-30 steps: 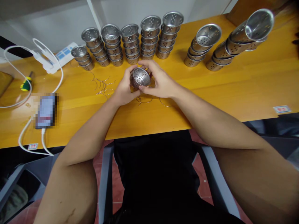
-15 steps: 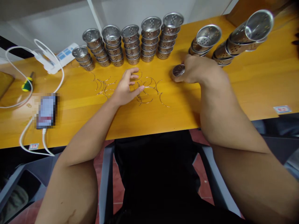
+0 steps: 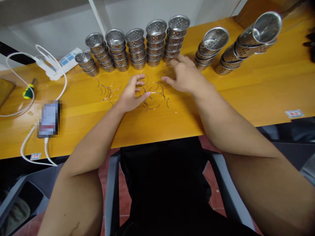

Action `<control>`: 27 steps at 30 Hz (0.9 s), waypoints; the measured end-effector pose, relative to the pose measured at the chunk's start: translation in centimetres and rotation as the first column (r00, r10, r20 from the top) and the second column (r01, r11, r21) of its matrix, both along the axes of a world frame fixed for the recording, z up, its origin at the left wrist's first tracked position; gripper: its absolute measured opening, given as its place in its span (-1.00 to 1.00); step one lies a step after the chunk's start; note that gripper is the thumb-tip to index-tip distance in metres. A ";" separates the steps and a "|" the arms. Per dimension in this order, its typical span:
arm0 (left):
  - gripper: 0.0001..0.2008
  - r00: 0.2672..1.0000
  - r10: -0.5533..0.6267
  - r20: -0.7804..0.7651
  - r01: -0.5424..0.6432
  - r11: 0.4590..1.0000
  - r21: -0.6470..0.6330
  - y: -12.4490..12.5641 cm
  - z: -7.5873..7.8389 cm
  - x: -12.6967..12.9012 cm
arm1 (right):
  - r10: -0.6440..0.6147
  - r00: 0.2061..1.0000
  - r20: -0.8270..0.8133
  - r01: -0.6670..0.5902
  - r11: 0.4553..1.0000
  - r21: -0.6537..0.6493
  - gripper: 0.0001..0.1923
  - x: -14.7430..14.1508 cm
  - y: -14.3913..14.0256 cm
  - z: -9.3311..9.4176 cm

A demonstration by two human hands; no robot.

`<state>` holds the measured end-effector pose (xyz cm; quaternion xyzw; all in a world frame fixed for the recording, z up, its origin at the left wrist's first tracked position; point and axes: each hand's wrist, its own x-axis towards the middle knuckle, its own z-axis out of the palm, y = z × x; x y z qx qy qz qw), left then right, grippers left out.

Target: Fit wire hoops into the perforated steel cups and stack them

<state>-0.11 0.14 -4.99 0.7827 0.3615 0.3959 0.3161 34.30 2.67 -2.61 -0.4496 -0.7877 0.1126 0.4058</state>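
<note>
Head view, near to far: grey chair (image 3: 112,186) at the bottom, then the wooden table (image 3: 233,108). Pixelated phone (image 3: 49,119) on the left, white cable (image 3: 46,147) plugged in. Mid-table, thin wire arcs (image 3: 155,93) lie scattered in two loose clusters. Left hand (image 3: 131,93) sits between them, released, fingers half curled, thumb out over the wires. Right hand (image 3: 183,73) also released, thumb out, fingertips at the bottom of the rightmost of six perforated cup stacks (image 3: 137,52); can't tell if touching. Two leaning stacks (image 3: 214,46) further right. Power strip (image 3: 66,63) far left, grey wall (image 3: 133,14) behind.
</note>
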 end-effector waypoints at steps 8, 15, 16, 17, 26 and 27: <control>-0.29 0.995 -0.021 -0.101 0.029 0.997 0.071 -0.3 0.5 -0.2 | -0.337 0.821 0.461 0.513 0.791 -0.334 -0.23 -2.9 -3.9 6.8; -0.36 0.992 -0.040 -0.121 0.052 0.994 0.096 -0.5 0.9 -0.2 | -0.380 0.747 0.545 0.631 0.663 -0.402 -0.14 -2.6 -4.5 8.7; -0.36 0.992 -0.040 -0.122 0.053 0.994 0.098 -0.5 0.9 -0.2 | -0.370 0.741 0.561 0.636 0.657 -0.406 -0.11 -2.6 -4.3 8.6; -0.37 0.992 -0.039 -0.124 0.051 0.994 0.101 -0.4 0.8 -0.2 | -0.362 0.740 0.567 0.635 0.654 -0.411 -0.09 -2.6 -4.2 8.6; -0.39 0.990 -0.050 -0.131 0.064 0.992 0.111 -0.4 0.9 -0.4 | -0.394 0.762 0.515 0.629 0.641 -0.441 -0.16 -0.5 -3.2 8.3; -0.39 0.990 -0.051 -0.133 0.066 0.992 0.109 -0.5 0.9 -0.4 | -0.405 0.764 0.502 0.629 0.639 -0.442 -0.17 -0.1 -3.0 8.1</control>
